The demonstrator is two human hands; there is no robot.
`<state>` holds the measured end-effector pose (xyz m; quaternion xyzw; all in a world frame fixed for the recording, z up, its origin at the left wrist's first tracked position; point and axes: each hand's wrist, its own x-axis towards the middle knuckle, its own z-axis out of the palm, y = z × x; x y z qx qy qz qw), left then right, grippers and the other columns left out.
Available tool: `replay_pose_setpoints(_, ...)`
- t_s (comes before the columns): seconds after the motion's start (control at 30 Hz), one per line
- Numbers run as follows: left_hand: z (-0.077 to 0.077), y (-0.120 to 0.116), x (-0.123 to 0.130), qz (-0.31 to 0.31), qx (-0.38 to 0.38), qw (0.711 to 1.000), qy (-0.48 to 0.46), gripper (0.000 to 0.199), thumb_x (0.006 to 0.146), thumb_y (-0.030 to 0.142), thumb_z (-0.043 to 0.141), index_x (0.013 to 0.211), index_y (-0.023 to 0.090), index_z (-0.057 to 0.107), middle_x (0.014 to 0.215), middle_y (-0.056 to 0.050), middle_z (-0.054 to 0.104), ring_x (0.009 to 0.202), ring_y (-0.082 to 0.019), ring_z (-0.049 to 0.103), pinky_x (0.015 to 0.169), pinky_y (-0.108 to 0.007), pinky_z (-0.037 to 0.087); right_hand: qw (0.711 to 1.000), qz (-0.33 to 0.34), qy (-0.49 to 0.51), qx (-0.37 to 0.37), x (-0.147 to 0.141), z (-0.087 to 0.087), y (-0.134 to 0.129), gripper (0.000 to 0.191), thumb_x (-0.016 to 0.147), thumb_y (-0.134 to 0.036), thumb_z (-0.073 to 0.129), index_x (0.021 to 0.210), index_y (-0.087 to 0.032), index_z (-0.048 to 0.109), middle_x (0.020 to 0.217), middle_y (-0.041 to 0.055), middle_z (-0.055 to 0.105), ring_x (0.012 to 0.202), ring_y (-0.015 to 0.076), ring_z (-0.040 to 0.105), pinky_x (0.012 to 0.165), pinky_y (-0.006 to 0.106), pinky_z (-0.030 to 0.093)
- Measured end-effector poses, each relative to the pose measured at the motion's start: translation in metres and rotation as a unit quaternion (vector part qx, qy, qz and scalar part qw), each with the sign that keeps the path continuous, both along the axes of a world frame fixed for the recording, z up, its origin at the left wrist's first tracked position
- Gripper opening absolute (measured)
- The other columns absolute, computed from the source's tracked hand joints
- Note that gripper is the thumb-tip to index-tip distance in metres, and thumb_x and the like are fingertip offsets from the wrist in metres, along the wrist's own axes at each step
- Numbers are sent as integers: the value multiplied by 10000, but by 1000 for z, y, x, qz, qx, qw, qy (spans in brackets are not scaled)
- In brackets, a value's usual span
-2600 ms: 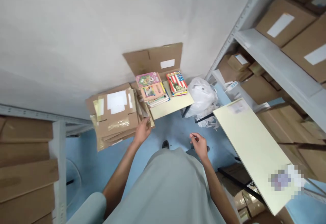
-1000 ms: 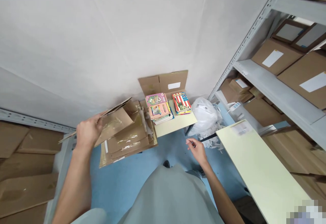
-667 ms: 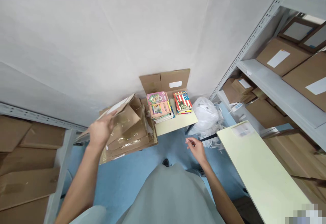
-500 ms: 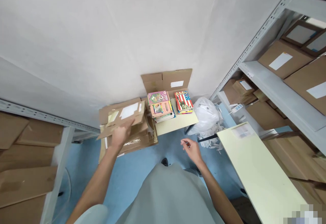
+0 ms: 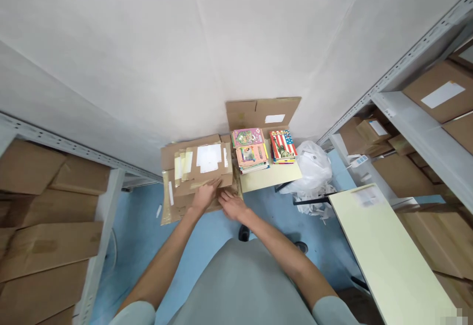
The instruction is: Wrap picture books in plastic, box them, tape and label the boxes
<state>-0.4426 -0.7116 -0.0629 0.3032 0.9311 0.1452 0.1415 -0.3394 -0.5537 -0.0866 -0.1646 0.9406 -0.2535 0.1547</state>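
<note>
A pile of flattened cardboard boxes [image 5: 195,187] lies at the left end of the small table, its top sheet bearing white labels and strips of tape. At the front edge of this top sheet, my left hand [image 5: 205,196] is closed on the cardboard, fingertips over the rim. Just to its right, my right hand [image 5: 232,204] has its fingers curled against the front right corner of the pile; some fingertips are hidden among the layers. Right of the pile sit a stack of colourful books [image 5: 251,153] and a smaller stack topped by a flag-covered book [image 5: 283,145].
An open cardboard flap [image 5: 263,112] stands against the wall behind the books. A white plastic bag [image 5: 313,167] and paper scraps lie right of the small table [image 5: 271,174]. A longer table [image 5: 384,246] stands at right. Shelves with cardboard boxes [image 5: 48,246] flank both sides.
My right hand has moved left from open air to the cardboard pile. My left hand has moved along the front edge, and the top sheet lies flatter. The view has shifted left.
</note>
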Motion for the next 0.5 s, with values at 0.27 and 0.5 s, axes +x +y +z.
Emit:
replay_pose_setpoints(0.27, 65, -41, -33, 74, 103, 988, 90, 622, 906, 20, 503, 1452, 199, 743, 1483, -114, 738, 1378, -283, 716, 1192, -413, 548, 993, -57, -100, 25, -6, -43, -32, 934, 878, -102, 698, 1737, -42, 337, 1797, 256, 329, 1716, 351, 256, 1393, 520, 267)
replay_pose_setpoints(0.5, 191, -78, -52, 302, 237, 888, 254, 319, 976, 433, 678, 1021, 149, 817, 842, -98, 819, 850, -272, 782, 795, -290, 563, 988, -102, -96, -62, -27, -45, -33, 840, 803, -141, 817, 1601, -44, 571, 1667, 291, 524, 1622, 446, 435, 1320, 577, 402)
